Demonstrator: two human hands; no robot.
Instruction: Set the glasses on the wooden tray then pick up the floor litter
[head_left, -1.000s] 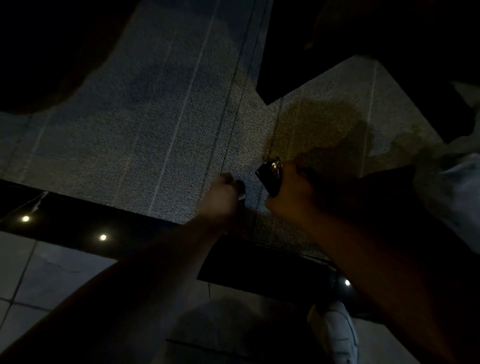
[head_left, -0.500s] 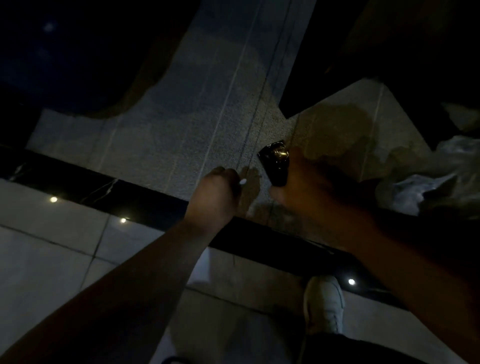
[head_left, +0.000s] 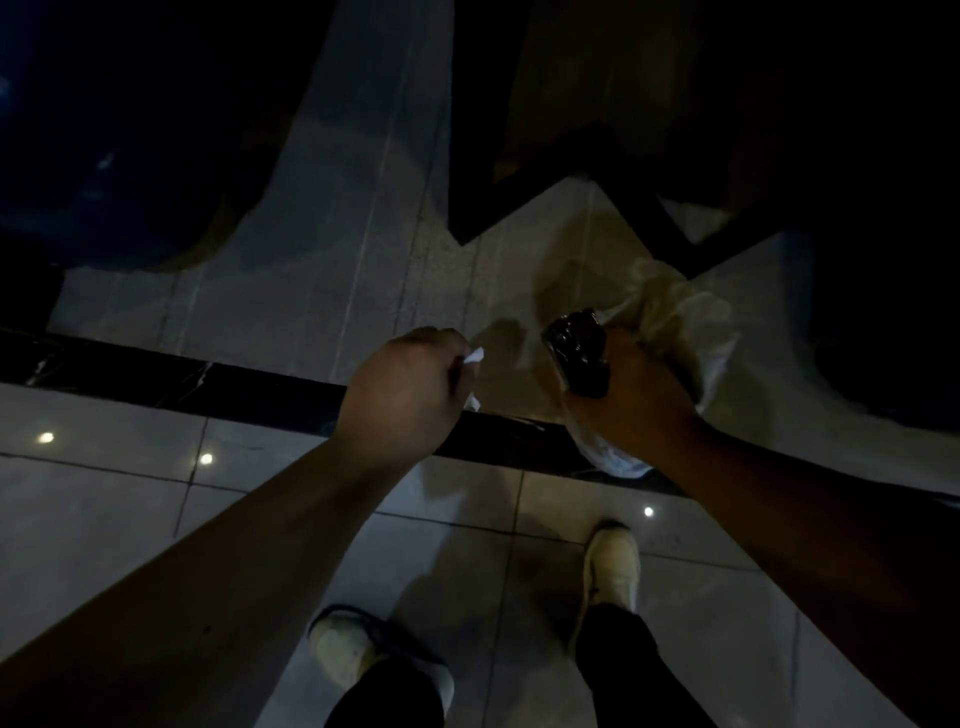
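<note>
The scene is dim. My left hand (head_left: 402, 387) is closed on a small white scrap of paper (head_left: 474, 357) whose tip pokes out past my fingers. My right hand (head_left: 631, 397) grips a crumpled dark shiny wrapper (head_left: 577, 352) together with a pale plastic bag (head_left: 691, 317) that hangs below and behind the hand. Both hands hover above the floor, over the black strip between carpet and tiles. No glasses or wooden tray are in view.
Grey carpet (head_left: 337, 249) lies ahead, glossy tiles (head_left: 104, 519) below, split by a black border strip (head_left: 208, 382). Dark furniture (head_left: 545, 156) stands at top centre and right, a dark rounded shape (head_left: 130, 156) at top left. My two white shoes (head_left: 613, 564) stand on the tiles.
The view has pulled back and up from the carpet, and both hands rose with it. The plastic bag has come into sight at my right hand, and my shoes now show.
</note>
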